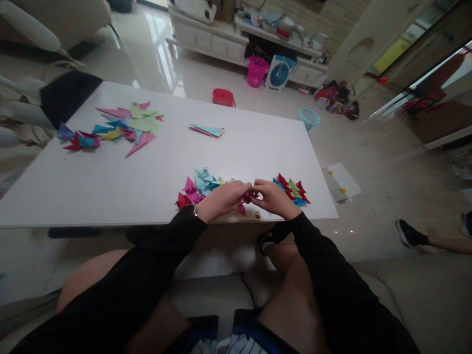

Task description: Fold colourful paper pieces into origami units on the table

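My left hand (pixel 227 197) and my right hand (pixel 272 195) meet over the near edge of the white table (pixel 250 147). Between their closed fingertips is a small magenta folded paper figure (pixel 248 197), mostly covered by the fingers. A pile of origami figures in light blue, pink and red (pixel 197 187) lies against my left hand and partly behind it. Just right of my right hand sits a group of red, green and blue origami figures (pixel 293 191). Below the fingers a pink paper point (pixel 241 210) shows near a small sticker (pixel 257 215).
Farther left on the table lies a loose heap of folded paper (pixel 125 125). A thin stack of folded strips (pixel 207 130) lies at the middle back. Beyond the table are a red stool (pixel 223 97), a pink basket (pixel 257 72) and a light blue bin (pixel 309 118). Another person's shoe (pixel 411 233) shows at right.
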A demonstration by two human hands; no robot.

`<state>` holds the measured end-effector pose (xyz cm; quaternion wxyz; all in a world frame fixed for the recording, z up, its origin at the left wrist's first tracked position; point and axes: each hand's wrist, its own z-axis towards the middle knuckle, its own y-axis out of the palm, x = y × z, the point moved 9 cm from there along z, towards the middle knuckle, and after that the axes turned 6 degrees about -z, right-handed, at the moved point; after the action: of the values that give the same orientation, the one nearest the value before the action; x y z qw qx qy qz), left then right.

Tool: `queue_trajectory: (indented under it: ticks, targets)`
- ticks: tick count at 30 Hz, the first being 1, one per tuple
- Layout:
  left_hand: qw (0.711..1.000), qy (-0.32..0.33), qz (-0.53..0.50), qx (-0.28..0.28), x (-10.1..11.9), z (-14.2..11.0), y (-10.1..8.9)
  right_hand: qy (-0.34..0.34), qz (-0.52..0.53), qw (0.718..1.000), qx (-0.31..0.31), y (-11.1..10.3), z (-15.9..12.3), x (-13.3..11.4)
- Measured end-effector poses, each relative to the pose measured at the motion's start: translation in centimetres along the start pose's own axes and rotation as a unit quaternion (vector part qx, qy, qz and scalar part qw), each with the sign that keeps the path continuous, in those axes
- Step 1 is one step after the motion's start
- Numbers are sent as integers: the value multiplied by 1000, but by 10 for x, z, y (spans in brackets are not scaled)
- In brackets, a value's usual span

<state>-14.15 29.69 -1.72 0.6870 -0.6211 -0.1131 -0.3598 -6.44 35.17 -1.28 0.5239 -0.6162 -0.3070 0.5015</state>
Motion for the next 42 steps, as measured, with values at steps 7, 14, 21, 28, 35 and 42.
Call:
queue_trajectory:
  ticks: [7, 14, 21, 28, 35, 42]
  targets:
    - [1000, -6, 8, -5, -2, 1, 2, 5, 4, 1000, 0, 0, 0, 1]
    - [999, 42, -9, 24, 8, 0, -4, 39, -12, 999, -2, -5, -1, 10]
    - [996, 45, 0, 76, 9, -3, -19, 297, -130, 946, 1, -32, -34, 113]
    - [997, 31, 10, 65, 6, -3, -19, 414, -156, 890, -106, -13, -64, 165]
    - [997, 26, 14, 65, 6, -3, -21, 421, -145, 887, -126, 3, -54, 164]
    - [997, 29, 18, 68, 5, -4, -23, 413, -121, 881, -197, 10, -62, 168]
